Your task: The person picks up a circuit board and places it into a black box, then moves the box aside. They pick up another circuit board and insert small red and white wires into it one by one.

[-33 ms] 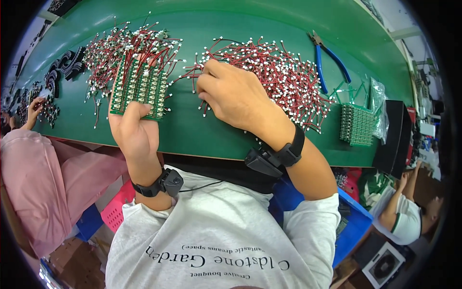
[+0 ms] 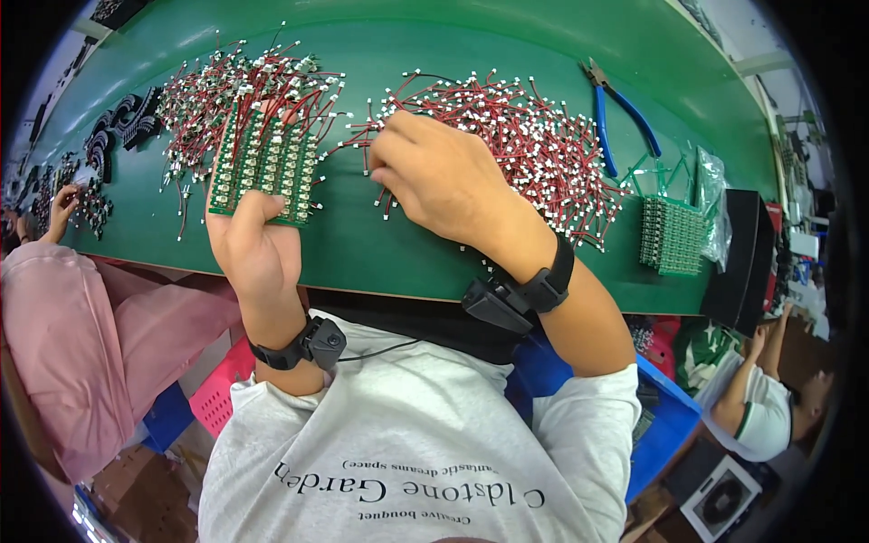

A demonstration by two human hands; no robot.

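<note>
My left hand (image 2: pixel 257 237) holds a green circuit board panel (image 2: pixel 265 172), thumb pressed on its near edge and fingers underneath. Rows of small pale connectors cover the panel, and red wires with white plugs stand from its far part. At the left end of a heap of short red-and-black cables with white plugs (image 2: pixel 534 136) is my right hand (image 2: pixel 439 176). Its fingers are curled together, and what they grip, if anything, is hidden. Beyond the panel lies another pile of wired small boards (image 2: pixel 204 95).
Blue-handled cutting pliers (image 2: pixel 625 118) lie at the far right. Near them are a stack of green panels (image 2: pixel 670 235), a clear plastic bag (image 2: pixel 713 204) and a black box (image 2: pixel 740 258). Black curved parts (image 2: pixel 122 122) sit at left, beside a co-worker's hand (image 2: pixel 63 206).
</note>
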